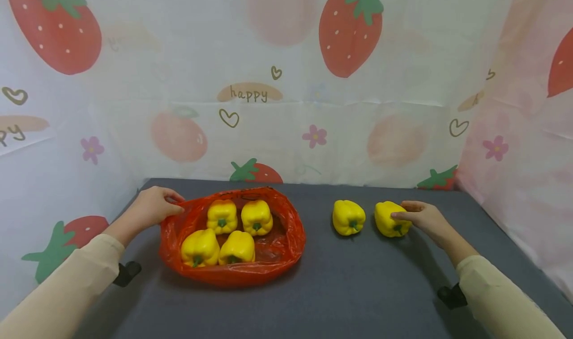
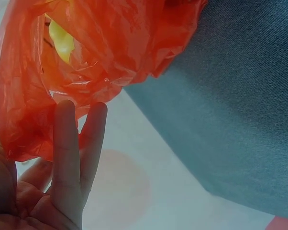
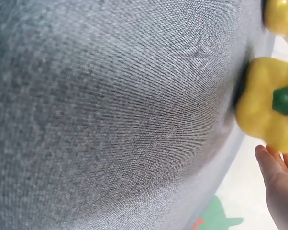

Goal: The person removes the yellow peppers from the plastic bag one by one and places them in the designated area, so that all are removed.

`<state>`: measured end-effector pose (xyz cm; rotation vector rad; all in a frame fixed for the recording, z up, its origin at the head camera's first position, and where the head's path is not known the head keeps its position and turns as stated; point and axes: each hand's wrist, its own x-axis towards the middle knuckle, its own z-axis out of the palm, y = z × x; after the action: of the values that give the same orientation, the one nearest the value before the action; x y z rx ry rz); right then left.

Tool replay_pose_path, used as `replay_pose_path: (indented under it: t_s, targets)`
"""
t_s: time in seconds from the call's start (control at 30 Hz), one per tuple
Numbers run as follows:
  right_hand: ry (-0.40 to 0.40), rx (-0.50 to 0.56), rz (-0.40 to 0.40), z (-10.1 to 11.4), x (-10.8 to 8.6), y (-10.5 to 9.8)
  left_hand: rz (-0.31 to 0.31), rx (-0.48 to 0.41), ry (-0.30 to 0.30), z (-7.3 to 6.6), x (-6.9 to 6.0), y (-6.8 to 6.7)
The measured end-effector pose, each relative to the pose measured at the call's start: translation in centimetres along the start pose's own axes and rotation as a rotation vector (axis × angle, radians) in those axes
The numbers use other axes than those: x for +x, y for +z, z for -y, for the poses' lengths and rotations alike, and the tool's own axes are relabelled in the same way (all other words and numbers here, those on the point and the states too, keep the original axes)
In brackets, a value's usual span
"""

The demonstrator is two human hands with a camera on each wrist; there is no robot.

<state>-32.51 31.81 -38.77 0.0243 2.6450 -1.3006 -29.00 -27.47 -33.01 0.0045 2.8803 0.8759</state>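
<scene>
A red plastic bag (image 1: 277,274) lies with its mouth wide on the dark grey table, several yellow bell peppers (image 1: 237,248) inside. At its left rim my left hand (image 1: 149,207) pinches the plastic; in the left wrist view two fingers (image 2: 67,153) extend along the bag (image 2: 129,43). On the right, my right hand (image 1: 427,219) holds the outermost yellow bell pepper (image 1: 386,219), thumb across its front and fingers at its far side. The right wrist view shows the fingertips at the edge of this pepper (image 3: 263,105); their far ends are partly hidden.
Another yellow bell pepper (image 1: 348,218) sits between the bag and the held one. The grey tabletop (image 1: 322,289) is bordered at the back and sides by a strawberry-print cloth (image 1: 286,140).
</scene>
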Motion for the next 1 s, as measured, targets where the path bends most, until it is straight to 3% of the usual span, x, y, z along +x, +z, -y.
replay_pose_path:
  t_s: [0.17, 0.43, 0.67, 1.0]
  targets:
    - [-0.01, -0.012, -0.015, 0.3, -0.2, 0.0, -0.001, 0.001, 0.006, -0.2, -0.1, 0.0]
    - [-0.02, -0.044, -0.127, 2.2, -1.2, -0.6, -0.001, -0.006, 0.004, -0.2, -0.1, 0.0]
    - [-0.097, 0.043, -0.182, 4.6, -2.0, 0.1, -0.007, -0.001, 0.007, 0.2, 0.0, 0.0]
    - [-0.138, 0.2, -0.09, 7.6, -2.2, 2.7, -0.013, 0.001, 0.009, 0.0, -0.1, 0.3]
